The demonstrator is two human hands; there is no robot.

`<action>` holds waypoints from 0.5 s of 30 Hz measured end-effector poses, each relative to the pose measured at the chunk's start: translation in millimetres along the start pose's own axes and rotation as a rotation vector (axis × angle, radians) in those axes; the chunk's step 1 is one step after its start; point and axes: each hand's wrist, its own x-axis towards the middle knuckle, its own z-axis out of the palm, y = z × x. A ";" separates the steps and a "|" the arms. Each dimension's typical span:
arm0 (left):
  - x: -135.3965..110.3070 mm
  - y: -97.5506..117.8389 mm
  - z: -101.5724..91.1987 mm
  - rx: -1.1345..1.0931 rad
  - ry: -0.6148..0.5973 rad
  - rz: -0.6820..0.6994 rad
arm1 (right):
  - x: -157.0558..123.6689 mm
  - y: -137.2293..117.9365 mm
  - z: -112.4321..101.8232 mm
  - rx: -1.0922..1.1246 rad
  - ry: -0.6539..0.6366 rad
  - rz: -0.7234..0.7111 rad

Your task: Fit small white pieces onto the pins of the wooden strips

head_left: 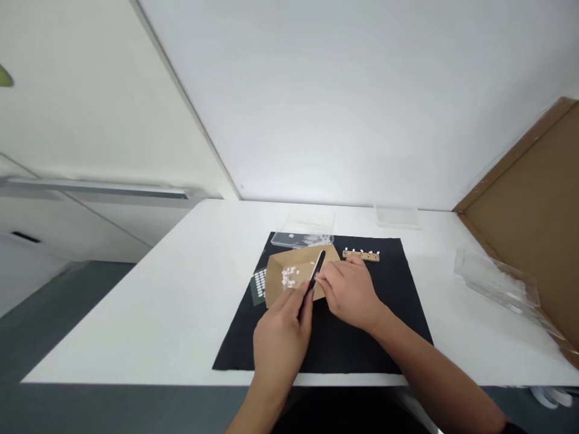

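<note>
My left hand (pixel 281 331) is closed around a slim black nail file (pixel 320 261) with a pale edge, its rounded end pointing up and away. My right hand (pixel 350 292) is closed in a pinch against the file's right side; whatever its fingertips hold is too small to make out. Beneath both hands sits a brown paper tray (pixel 277 271) with loose white false nails (pixel 289 276) in it. Just beyond my right hand, a small wooden strip stand (pixel 371 256) carries several white false nails in a row.
A black mat (pixel 357 349) lies under the work on a white table (pixel 172 313). Left of the tray is a green card with white oval stickers (pixel 259 283). Behind stands an opened clear box (pixel 312 240); to the right are clear plastic packaging (pixel 497 280) and a cardboard box (pixel 534 193).
</note>
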 end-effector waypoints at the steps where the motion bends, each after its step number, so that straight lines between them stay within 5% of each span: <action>1: 0.2 -0.5 0.3 -0.004 0.009 0.011 | 0.7 -0.1 0.3 -0.018 0.026 0.032; 11: 0.6 -4.2 1.0 -0.067 -0.004 -0.017 | 0.3 0.4 2.2 0.088 0.049 0.070; 15: 5.4 -15.7 -12.5 -0.058 -0.076 -0.239 | -0.8 13.1 -9.3 0.189 0.132 0.139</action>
